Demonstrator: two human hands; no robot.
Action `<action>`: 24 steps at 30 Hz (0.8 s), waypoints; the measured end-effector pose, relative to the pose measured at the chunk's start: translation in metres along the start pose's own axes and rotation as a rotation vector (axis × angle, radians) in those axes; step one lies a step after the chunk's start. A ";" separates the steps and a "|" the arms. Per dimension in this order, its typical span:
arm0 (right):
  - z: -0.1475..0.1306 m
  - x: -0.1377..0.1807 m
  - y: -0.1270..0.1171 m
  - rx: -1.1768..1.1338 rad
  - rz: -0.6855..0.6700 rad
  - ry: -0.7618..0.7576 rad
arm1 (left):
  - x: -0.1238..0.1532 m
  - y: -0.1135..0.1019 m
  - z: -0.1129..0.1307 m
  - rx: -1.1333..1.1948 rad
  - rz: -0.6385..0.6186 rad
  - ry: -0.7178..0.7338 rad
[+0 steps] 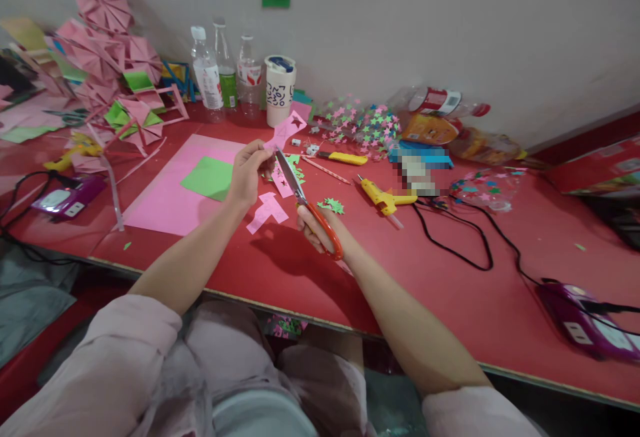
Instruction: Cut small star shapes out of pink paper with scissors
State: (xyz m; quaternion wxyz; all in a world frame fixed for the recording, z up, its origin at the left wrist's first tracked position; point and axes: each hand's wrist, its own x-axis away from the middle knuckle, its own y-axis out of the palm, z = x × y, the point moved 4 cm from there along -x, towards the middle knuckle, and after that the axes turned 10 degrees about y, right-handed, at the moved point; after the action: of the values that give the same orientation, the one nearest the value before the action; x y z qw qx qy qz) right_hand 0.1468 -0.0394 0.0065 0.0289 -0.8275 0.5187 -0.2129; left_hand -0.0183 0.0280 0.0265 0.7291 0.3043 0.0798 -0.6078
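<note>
The left hand [246,172] pinches a pink paper strip [286,133] with a star-shaped hole, raised above the red tabletop [455,304]. The right hand [311,229] grips orange-handled scissors [302,198] — blade tips at the strip's lower end. Pink paper scraps [270,212] lie below; green paper stars [334,206] sit near the scissors — a yellow glue gun [384,197] farther right.

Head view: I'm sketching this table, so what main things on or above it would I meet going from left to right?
Purple box → green paper → left hand → scissors → yellow glue gun → second purple box.
</note>
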 end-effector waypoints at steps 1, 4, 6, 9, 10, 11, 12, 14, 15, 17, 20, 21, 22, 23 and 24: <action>0.000 0.000 0.001 -0.005 -0.003 -0.001 | 0.000 0.000 0.000 0.003 -0.004 -0.003; -0.001 0.001 0.002 -0.026 -0.012 0.005 | 0.001 0.001 -0.001 0.010 -0.013 -0.016; -0.001 0.001 0.003 -0.038 -0.014 0.008 | 0.001 0.002 -0.003 0.015 -0.017 -0.025; -0.002 0.001 0.004 -0.050 -0.021 0.005 | 0.002 0.003 -0.005 0.022 -0.020 -0.035; -0.002 0.001 0.004 -0.057 -0.023 0.004 | 0.003 0.004 -0.006 0.025 -0.020 -0.038; -0.002 0.002 0.004 -0.064 -0.020 0.003 | 0.003 0.004 -0.006 0.028 -0.022 -0.040; -0.002 0.002 0.004 -0.069 -0.015 0.004 | 0.004 0.004 -0.007 0.032 -0.025 -0.043; -0.001 0.002 0.005 -0.071 0.000 0.013 | 0.005 0.005 -0.009 0.041 -0.031 -0.049; -0.001 0.001 0.005 -0.069 0.010 0.019 | 0.005 0.006 -0.009 0.046 -0.033 -0.052; 0.000 0.001 0.004 -0.061 0.031 0.026 | 0.005 0.006 -0.010 0.055 -0.033 -0.060; 0.002 0.000 0.003 -0.048 0.047 0.011 | 0.005 0.006 -0.009 0.065 -0.027 -0.063; 0.002 -0.001 0.003 -0.045 0.048 0.007 | 0.005 0.006 -0.009 0.068 -0.026 -0.061; 0.002 -0.001 0.003 -0.043 0.048 0.006 | 0.005 0.006 -0.008 0.071 -0.026 -0.060; 0.003 -0.001 0.004 -0.043 0.049 0.008 | 0.005 0.006 -0.008 0.072 -0.024 -0.059; 0.003 -0.001 0.004 -0.043 0.052 0.014 | 0.005 0.006 -0.008 0.070 -0.022 -0.061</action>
State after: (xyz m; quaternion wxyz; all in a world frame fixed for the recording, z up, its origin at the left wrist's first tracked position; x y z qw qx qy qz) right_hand 0.1442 -0.0405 0.0024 0.0130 -0.8127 0.5447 -0.2066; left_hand -0.0093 0.0286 0.0200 0.7133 0.3102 0.0394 -0.6272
